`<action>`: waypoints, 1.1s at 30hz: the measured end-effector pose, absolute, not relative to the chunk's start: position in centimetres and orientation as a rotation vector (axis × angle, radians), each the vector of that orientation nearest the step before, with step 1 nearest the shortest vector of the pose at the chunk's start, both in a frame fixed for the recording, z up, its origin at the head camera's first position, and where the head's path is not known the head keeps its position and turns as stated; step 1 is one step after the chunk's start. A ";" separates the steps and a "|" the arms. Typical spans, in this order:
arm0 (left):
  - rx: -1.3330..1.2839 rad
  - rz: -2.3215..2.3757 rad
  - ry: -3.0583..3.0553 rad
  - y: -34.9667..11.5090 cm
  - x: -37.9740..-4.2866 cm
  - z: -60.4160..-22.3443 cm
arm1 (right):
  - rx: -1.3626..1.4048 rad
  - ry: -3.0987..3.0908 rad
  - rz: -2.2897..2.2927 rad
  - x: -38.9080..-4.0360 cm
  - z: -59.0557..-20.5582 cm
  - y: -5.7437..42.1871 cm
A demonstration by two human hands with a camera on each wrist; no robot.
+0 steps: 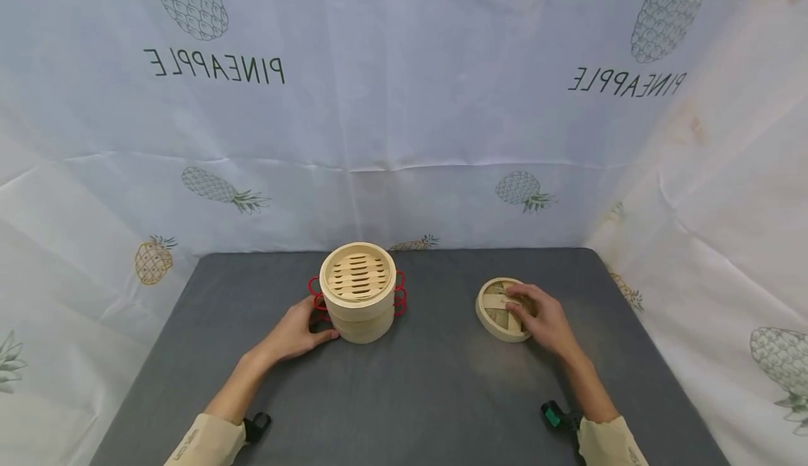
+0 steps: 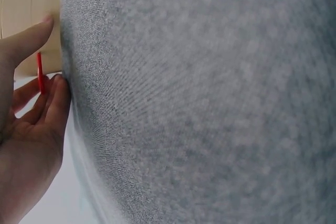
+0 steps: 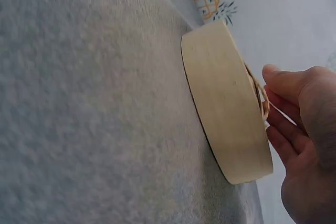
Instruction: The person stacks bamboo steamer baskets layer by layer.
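A stack of round bamboo steamer baskets (image 1: pixel 360 322) with red side handles stands left of centre, its slatted top basket uncovered. My left hand (image 1: pixel 299 331) is at the stack's left side, low near the tabletop. In the left wrist view, the thumb (image 2: pixel 39 36) lies along the pale wooden wall and the loosely bent fingers are by a red handle (image 2: pixel 41 74). To the right, a woven bamboo lid (image 1: pixel 489 320) lies on the table. My right hand (image 1: pixel 548 320) pinches its raised strap between thumb and fingertips; in the right wrist view the strap loop (image 3: pixel 265 107) shows beside the fingers.
The dark grey tabletop (image 1: pixel 416 389) has its far edge just behind the steamer stack. A white cloth (image 1: pixel 429 122) printed with pineapples hangs behind and along both sides. Dark camera straps (image 1: pixel 257 427) are worn at both wrists.
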State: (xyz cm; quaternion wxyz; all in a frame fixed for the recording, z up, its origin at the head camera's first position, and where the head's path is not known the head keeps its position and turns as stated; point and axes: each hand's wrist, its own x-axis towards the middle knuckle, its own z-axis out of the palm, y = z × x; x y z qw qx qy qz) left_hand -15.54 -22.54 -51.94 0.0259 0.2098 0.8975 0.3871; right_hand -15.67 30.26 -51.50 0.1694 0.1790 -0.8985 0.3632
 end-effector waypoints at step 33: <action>0.648 1.192 2.782 -22.5 -15.4 -51.7 | 0.546 -2.523 0.978 -16.5 -51.5 31.0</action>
